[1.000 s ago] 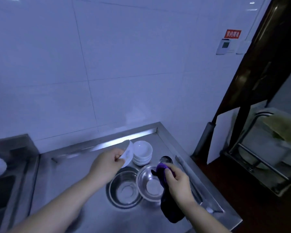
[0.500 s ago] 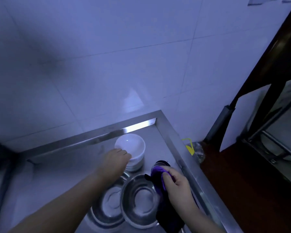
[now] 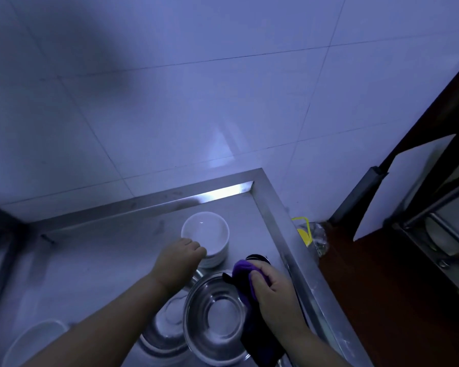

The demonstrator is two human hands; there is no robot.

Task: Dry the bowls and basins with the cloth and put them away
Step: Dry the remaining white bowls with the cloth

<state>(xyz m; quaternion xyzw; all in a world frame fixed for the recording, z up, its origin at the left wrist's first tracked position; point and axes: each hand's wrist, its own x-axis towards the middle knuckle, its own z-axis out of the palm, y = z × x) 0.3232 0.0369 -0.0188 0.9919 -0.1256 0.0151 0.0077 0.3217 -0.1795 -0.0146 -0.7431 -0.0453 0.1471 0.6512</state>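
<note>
A stack of white bowls (image 3: 206, 234) stands near the back right corner of the steel counter (image 3: 96, 260). My left hand (image 3: 179, 260) rests at the near rim of the top bowl, fingers curled on it. My right hand (image 3: 273, 290) grips a purple cloth (image 3: 243, 270) that hangs down dark over the right edge of a steel basin (image 3: 217, 319). A second steel basin (image 3: 167, 335) lies just left of it, partly under my left forearm. Another white bowl (image 3: 35, 343) sits at the lower left.
The counter's raised rim (image 3: 276, 215) runs along the back and right sides against the tiled wall. A small dark round object (image 3: 259, 258) sits behind the cloth. A yellow-lidded container (image 3: 304, 233) lies in the gap beside the counter. A metal rack (image 3: 440, 234) stands at the right.
My left hand carried a white bowl to the stack and set it on top. The view tilted down and right. My right hand kept hold of the cloth.
</note>
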